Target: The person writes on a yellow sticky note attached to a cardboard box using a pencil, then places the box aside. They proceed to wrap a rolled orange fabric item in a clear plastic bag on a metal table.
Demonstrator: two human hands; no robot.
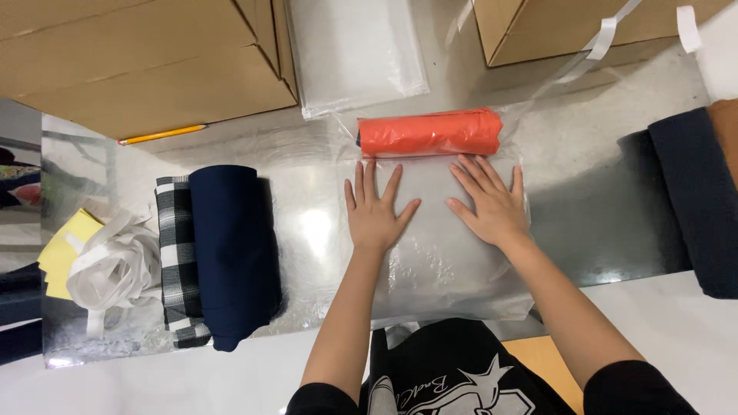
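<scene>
- Nearest the camera, a black printed shirt front (450, 376) fills the bottom edge, with both bare forearms reaching forward from it over the shiny metal tabletop (307, 154).
- The left hand (374, 215) lies palm down with fingers spread, pressing flat on a clear plastic bag (446, 261); it grips nothing.
- The right hand (492, 204) is likewise flat and splayed on the same bag, just beside the left hand, holding nothing.
- An orange rolled garment (429, 132) sits inside the far end of the bag, just beyond both sets of fingertips; the right fingertips look to be touching its near edge, though the glare on the plastic makes that hard to confirm.
- The roll's long axis runs left to right across the table, crosswise to the forearms; its left end shows a dark core.
- The bag stretches from the roll back toward the person, its near edge overhanging the tabletop.
- To the left, well apart, lie a navy folded cloth (231, 253) and a black-and-white checked cloth (177, 261), touching each other.
- Further left sit crumpled white strips (115, 269).
- A yellow pencil (163, 134) lies against a cardboard box (146, 61).
- A stack of clear bags (354, 50) rests beyond the roll.
- A dark rolled cloth (696, 200) lies at the far right.
</scene>
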